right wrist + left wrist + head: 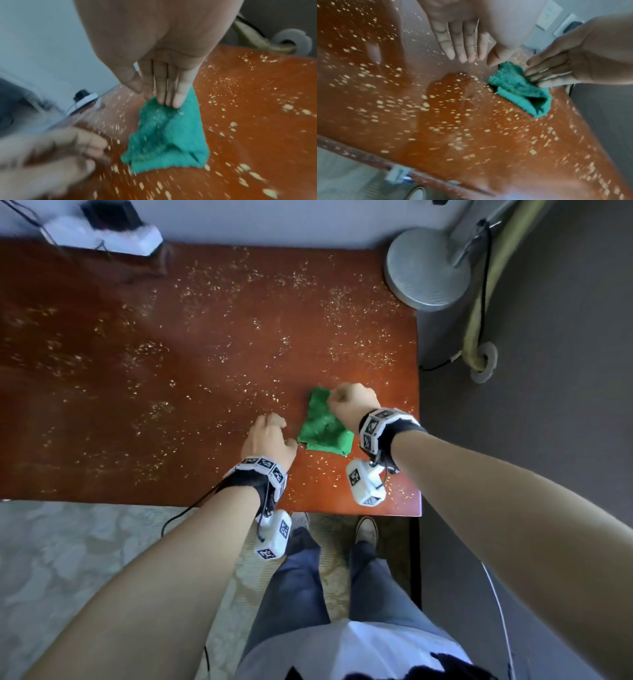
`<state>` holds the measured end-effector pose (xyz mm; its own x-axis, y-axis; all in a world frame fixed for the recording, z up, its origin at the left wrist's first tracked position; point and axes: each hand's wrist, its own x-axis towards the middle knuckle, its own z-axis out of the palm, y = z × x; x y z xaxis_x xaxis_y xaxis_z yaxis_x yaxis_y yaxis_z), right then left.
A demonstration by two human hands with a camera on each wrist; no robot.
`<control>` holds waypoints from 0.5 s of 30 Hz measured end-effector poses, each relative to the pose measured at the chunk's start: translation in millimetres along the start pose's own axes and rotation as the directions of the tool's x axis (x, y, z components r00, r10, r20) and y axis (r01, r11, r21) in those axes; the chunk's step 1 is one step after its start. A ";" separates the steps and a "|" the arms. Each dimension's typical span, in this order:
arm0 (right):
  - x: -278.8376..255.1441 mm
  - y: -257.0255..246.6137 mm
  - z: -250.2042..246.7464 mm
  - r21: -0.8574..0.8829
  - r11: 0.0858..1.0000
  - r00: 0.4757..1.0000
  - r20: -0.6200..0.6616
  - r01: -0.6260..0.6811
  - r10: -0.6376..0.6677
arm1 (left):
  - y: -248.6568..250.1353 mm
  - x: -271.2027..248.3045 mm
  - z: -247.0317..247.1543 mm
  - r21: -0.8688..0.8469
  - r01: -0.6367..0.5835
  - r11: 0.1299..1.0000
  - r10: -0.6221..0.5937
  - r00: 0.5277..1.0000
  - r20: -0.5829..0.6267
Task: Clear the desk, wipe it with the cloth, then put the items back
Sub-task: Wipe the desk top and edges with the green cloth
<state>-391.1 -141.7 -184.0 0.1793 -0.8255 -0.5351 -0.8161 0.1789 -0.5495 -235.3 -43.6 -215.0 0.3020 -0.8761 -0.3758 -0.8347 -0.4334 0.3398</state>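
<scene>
A crumpled green cloth (323,429) lies on the red-brown desk (171,337) near its front right corner. Pale crumbs are scattered all over the desktop. My right hand (349,402) pinches the cloth's far corner, and in the right wrist view the cloth (168,132) rises to a peak under the fingertips (176,100). My left hand (270,436) rests on the desk just left of the cloth. Its fingers (462,47) are straight and together, with the tips on the wood, and its thumb is close to the cloth's (518,86) edge.
A white power strip (106,231) with a black plug sits at the back left. A lamp's round grey base (426,268) stands at the back right corner. The desk's right edge runs just right of my right wrist. A yellowish hose and white ring (484,364) lie on the floor.
</scene>
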 end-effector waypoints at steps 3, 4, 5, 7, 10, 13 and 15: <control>-12.2 10.4 23.8 -0.211 0.968 0.989 -0.029 0.135 -0.144 | -22.0 -2.8 2.8 0.189 -0.124 0.974 0.121 0.992 0.027; -16.1 13.8 34.6 -0.238 0.958 0.986 0.001 0.161 -0.165 | -28.3 -4.1 4.5 0.224 -0.169 0.960 0.162 0.986 0.050; -19.4 16.9 45.9 -0.276 0.946 0.985 0.033 0.172 -0.169 | -33.3 -5.8 6.5 0.246 -0.204 0.948 0.187 0.978 0.089; -25.4 21.7 67.7 -0.408 0.897 0.985 0.089 0.172 -0.149 | -42.0 -8.9 12.0 0.278 -0.244 0.929 0.203 0.965 0.166; -36.1 33.5 84.1 -0.579 0.775 0.967 0.176 0.253 -0.183 | -49.1 -11.9 17.0 0.307 -0.269 0.913 0.229 0.960 0.161; -44.6 66.2 65.7 -0.616 0.731 0.956 0.198 0.293 -0.216 | -50.0 -10.8 16.8 0.300 -0.275 0.914 0.237 0.959 0.156; -47.7 92.4 44.2 -0.548 0.830 0.995 0.043 0.099 -0.091 | -49.0 -9.9 14.8 0.303 -0.280 0.911 0.236 0.956 0.173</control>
<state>-450.8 -62.1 -237.6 0.2758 -0.8148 -0.5100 -0.9611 -0.2268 -0.1573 -204.2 -10.6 -240.7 0.0118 -0.9037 -0.4281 -0.9844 -0.0857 0.1537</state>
